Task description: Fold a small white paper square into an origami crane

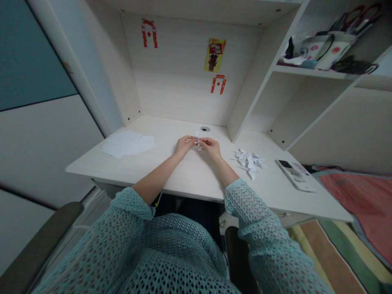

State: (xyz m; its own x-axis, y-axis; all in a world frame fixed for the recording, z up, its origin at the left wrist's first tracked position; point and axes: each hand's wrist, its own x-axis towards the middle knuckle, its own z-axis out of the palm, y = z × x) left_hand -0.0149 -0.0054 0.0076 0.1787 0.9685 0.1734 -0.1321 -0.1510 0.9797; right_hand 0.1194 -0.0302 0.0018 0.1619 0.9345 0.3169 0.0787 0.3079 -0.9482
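Seen from the head camera: left hand [183, 143] and right hand [210, 146] close together over the middle of the pale surface [196, 175], fingertips meeting. Pinched between both hands, a small white paper piece [197, 139], held just above the surface, one tip pointing up. Shape of the fold too small to tell, maybe a partly folded figure. Both hands narrow, fingers closed on the paper.

To the left, well apart from the hands, a loose stack of white sheets [128, 143] flat on the surface. To the right, a small heap of folded white paper pieces [249, 160], and beyond it, near the right edge, a phone [295, 174] lying flat. Behind the hands, a round cable hole [205, 129]. On the back wall, red and yellow stickers [215, 54].
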